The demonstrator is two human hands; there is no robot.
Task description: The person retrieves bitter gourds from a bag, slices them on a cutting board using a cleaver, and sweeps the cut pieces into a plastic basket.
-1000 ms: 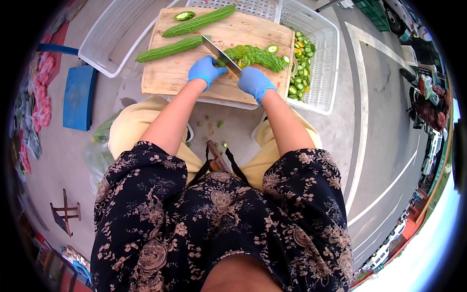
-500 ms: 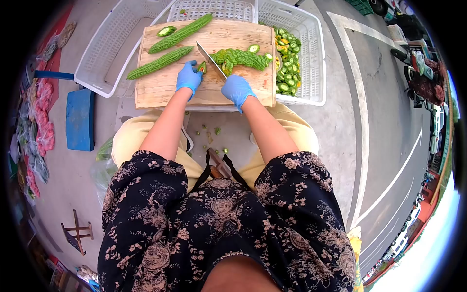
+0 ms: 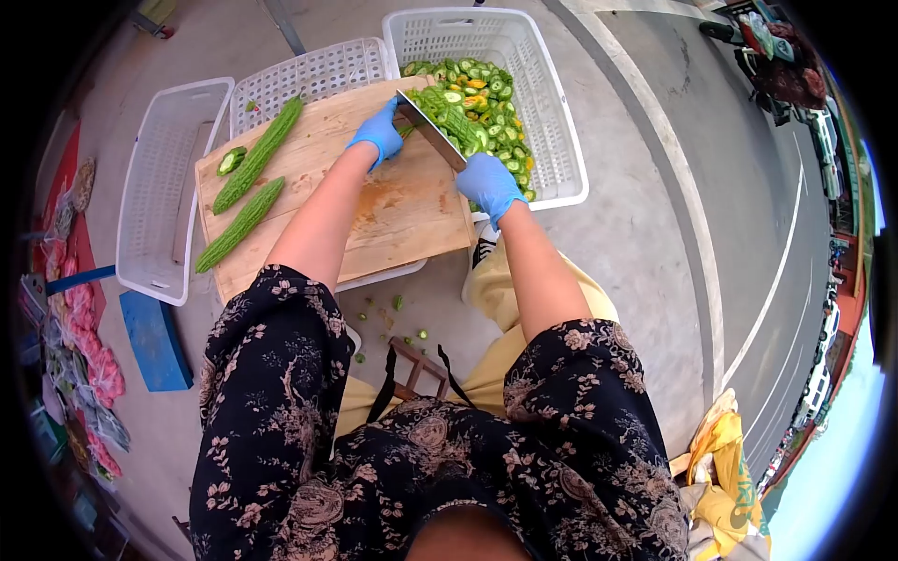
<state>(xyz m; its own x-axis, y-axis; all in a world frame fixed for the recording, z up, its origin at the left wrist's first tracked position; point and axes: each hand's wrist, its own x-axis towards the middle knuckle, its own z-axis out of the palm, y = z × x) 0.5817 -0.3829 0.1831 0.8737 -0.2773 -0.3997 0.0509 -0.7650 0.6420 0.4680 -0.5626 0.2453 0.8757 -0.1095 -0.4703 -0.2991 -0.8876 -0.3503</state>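
Observation:
My right hand (image 3: 489, 185), in a blue glove, is closed round the handle of a broad kitchen knife (image 3: 432, 131). At the other end of the blade is my gloved left hand (image 3: 378, 136), its fingers closed at the tip and partly hidden. Sliced bitter melon (image 3: 456, 122) lies against the far side of the blade, at the right edge of the wooden cutting board (image 3: 393, 220). A bit of green shows beside my left thumb. Farther left on the board are two whole bitter melons (image 3: 259, 154) (image 3: 240, 225) and a short cut piece (image 3: 231, 161).
A white plastic crate (image 3: 558, 140) holding many slices stands against the board's right side. Another white crate (image 3: 154, 201) is at the left, and a perforated one (image 3: 318, 75) lies behind the board. A blue block (image 3: 155, 341) and scattered green scraps (image 3: 398, 302) are on the ground.
Both hands and the knife have moved toward the right crate, and the sliced melon has shifted off the board's middle to its right edge. My view has turned, so the board appears tilted.

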